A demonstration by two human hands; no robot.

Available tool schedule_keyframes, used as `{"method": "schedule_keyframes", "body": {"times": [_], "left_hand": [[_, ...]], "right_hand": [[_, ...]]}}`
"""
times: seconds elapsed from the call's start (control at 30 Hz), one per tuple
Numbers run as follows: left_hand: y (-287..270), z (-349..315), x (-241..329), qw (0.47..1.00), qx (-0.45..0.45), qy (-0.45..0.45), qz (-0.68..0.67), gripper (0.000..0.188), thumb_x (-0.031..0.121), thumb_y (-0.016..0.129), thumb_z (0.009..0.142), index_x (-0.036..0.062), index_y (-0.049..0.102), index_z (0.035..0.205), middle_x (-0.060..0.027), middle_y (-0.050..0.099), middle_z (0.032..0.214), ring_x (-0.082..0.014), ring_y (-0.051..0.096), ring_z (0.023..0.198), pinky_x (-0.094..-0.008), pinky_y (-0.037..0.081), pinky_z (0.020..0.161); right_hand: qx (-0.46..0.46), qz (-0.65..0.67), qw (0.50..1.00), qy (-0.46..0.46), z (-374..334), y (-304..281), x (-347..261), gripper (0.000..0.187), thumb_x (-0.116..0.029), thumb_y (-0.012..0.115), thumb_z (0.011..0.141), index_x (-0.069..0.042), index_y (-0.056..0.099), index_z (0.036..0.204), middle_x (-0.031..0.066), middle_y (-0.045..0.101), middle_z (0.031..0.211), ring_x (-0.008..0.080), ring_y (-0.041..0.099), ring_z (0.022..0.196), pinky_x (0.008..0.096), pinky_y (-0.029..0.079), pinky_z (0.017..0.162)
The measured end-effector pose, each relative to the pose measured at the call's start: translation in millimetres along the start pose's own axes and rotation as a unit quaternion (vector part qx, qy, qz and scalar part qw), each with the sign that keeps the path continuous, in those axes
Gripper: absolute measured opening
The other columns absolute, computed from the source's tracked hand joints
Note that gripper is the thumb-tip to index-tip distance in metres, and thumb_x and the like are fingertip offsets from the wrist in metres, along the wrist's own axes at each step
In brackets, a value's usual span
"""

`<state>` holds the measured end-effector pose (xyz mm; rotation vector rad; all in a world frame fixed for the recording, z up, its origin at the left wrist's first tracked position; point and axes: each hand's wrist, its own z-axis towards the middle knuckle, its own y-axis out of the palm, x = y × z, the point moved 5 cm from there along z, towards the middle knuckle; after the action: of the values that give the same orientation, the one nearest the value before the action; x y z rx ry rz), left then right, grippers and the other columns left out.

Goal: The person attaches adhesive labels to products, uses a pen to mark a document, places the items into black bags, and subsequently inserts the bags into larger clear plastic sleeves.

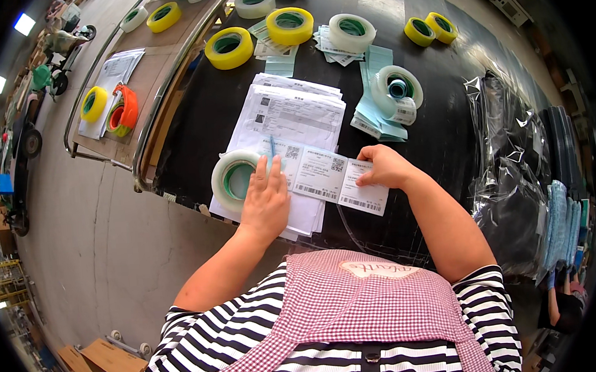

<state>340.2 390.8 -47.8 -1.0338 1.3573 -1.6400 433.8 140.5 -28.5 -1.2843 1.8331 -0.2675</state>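
Note:
A strip of white printed labels point(320, 174) lies across the front of a paper stack point(295, 118) on a black table. The strip's right end is pinched between the thumb and fingers of my right hand point(387, 168). My left hand point(267, 200) lies flat with its fingers stretched out, over the strip's left end. Beside those fingers sits a clear tape roll point(224, 184) with a green core, partly covered by the hand. Just above the left fingertips is a thin blue pen point(272, 145) on the papers.
Yellow tape rolls point(290, 27) and clear tape rolls point(352, 32) stand along the far side, some on label strips. Another clear roll point(397, 86) rests on pale-blue label strips at right. Plastic-wrapped black goods point(508, 166) lie farther right. A metal-railed cart point(144, 72) adjoins the table's left.

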Motion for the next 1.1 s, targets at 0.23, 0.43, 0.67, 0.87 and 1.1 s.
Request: {"method": "schedule_keyframes", "body": {"times": [0.23,0.43,0.67,0.87,1.1], "left_hand": [[3.0,-1.5,-1.9,1.0,-0.001,-0.002,-0.002,0.046,0.018,0.065,0.088,-0.0079,0.061,0.126,-0.0222,0.04,0.153,-0.0442,0.024,0.148,-0.0493,0.027,0.119],[4.1,-1.8,-2.3,1.0,0.0,-0.001,0.003,0.046,0.02,0.066,0.088,-0.0069,0.062,0.126,-0.021,0.04,0.154,-0.0438,0.024,0.148,-0.0491,0.027,0.119],[2.4,-1.0,-0.8,1.0,-0.009,-0.002,0.006,0.047,0.021,0.066,0.089,-0.007,0.061,0.127,-0.021,0.039,0.154,-0.0442,0.023,0.148,-0.0517,0.03,0.117],[3.7,-0.8,-1.4,1.0,-0.003,0.001,0.001,0.045,0.019,0.065,0.088,-0.0078,0.062,0.125,-0.0216,0.04,0.153,-0.0444,0.023,0.147,-0.0515,0.029,0.118],[2.8,-0.6,-0.9,1.0,0.0,0.002,0.004,0.045,0.019,0.065,0.088,-0.0078,0.062,0.124,-0.0215,0.042,0.152,-0.0441,0.023,0.148,-0.0492,0.026,0.12]], "right_hand": [[-0.028,-0.24,0.97,0.024,-3.3,-8.3,-38.6,0.05,-0.023,0.088,0.069,-0.008,0.069,0.113,0.0116,0.073,0.109,0.0304,0.068,0.105,0.0391,0.052,0.093],[0.005,-0.076,0.997,0.01,15.8,5.9,-24.1,0.042,-0.009,0.081,0.074,-0.006,0.068,0.114,0.0131,0.07,0.114,0.0315,0.067,0.107,0.0388,0.054,0.091],[-0.014,0.016,1.0,-0.011,23.6,8.9,-19.8,0.037,0.008,0.054,0.077,0.0,0.069,0.11,0.017,0.072,0.106,0.0307,0.068,0.102,0.0374,0.054,0.088],[-0.005,0.045,0.999,-0.005,24.0,5.4,-16.0,0.037,0.009,0.05,0.078,0.0,0.069,0.108,0.0156,0.072,0.102,0.0288,0.068,0.097,0.0366,0.054,0.086],[0.003,0.054,0.999,0.002,25.5,5.8,-16.0,0.026,0.001,0.058,0.081,-0.001,0.07,0.104,0.0143,0.073,0.099,0.0276,0.069,0.093,0.0372,0.054,0.083]]}}
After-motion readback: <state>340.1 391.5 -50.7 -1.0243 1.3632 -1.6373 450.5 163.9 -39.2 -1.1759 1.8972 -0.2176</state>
